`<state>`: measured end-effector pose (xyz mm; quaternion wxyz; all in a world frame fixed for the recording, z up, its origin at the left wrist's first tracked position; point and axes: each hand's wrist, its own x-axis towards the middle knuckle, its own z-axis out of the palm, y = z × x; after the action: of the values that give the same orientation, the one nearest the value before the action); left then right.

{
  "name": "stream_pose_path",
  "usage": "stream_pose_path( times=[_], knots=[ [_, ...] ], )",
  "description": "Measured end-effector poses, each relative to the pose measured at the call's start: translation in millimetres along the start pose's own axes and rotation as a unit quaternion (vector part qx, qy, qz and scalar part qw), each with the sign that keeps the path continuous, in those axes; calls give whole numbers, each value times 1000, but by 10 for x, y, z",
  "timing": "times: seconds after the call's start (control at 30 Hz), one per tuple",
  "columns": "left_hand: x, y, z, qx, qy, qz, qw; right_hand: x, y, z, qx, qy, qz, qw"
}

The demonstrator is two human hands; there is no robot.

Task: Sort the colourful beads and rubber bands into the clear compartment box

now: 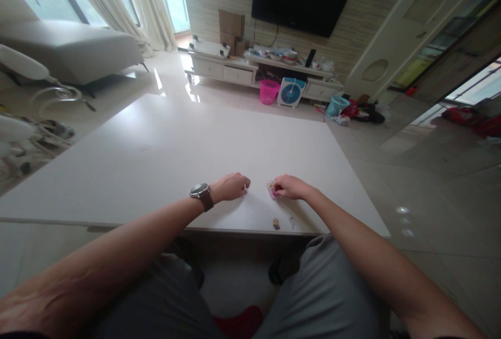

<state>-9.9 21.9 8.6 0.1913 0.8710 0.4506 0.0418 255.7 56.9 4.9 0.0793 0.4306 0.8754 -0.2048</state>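
Observation:
My right hand (291, 187) pinches the edge of a small flat piece (271, 187), pale with pink and yellow print; whether it is a card or a packet I cannot tell. To its left, my left hand (231, 186) rests low over the white table (219, 140) with its fingers curled together. A tiny spot of pink shows at those fingertips, too small to name. Near the table's front edge lie a small yellow-and-blue cartoon figure (276, 223) and, beside it, a small silvery key-like piece (291, 222). A watch (200, 190) is on my left wrist.
The table's front edge runs just above my knees. Beyond the table stand a low white cabinet (211, 69), a pink basket (269, 91), a blue-and-white fan (291, 92) and a light blue basket (336, 106). A grey sofa (74, 49) is at the far left.

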Motion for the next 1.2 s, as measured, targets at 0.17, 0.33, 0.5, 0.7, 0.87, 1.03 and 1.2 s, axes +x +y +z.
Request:
stream_pose_path(
  times=[0.17,0.33,0.5,0.7,0.87,1.03,1.2],
  knots=[
    [1,4,-4,1,0,4,1000,-30,-14,-82,23,23,-3,999],
    [10,10,-6,3,-3,-2,1000,-33,-8,-90,27,48,-9,998],
    [9,0,8,2,-2,1,1000,9,-6,-23,5,31,-42,999],
    [3,10,12,4,0,4,1000,3,-43,-33,-30,24,-31,999],
    [3,21,6,7,3,6,1000,-23,-71,-54,-30,30,-25,999],
    [-1,29,-4,10,2,9,1000,-38,-80,-56,-21,27,-40,999],
    [0,24,0,6,1,6,1000,-38,-89,-54,-21,22,-50,998]
  ],
)
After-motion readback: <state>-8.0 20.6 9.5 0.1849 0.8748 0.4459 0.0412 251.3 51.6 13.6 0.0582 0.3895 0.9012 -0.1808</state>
